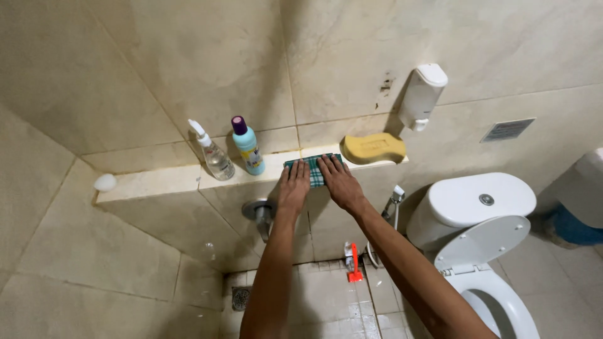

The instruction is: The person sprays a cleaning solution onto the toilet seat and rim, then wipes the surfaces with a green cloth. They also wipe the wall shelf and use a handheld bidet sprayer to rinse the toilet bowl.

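Observation:
Both my hands press flat on a green checked cloth (313, 169) that lies on a tiled ledge (157, 182) along the wall. My left hand (294, 187) covers the cloth's left part, fingers spread. My right hand (338, 179) lies on its right part. A yellow sponge (373, 148) rests on the ledge just right of the cloth. To the left stand a light blue bottle with a purple cap (248, 145) and a clear spray bottle (213, 154).
A white soap dispenser (421, 94) hangs on the wall above the sponge. A toilet (480, 232) with raised lid stands at the right, a hand sprayer (396, 198) beside it. A tap (260, 212) sticks out below the ledge. A floor drain (240, 297) and a red-handled valve (355, 262) sit low.

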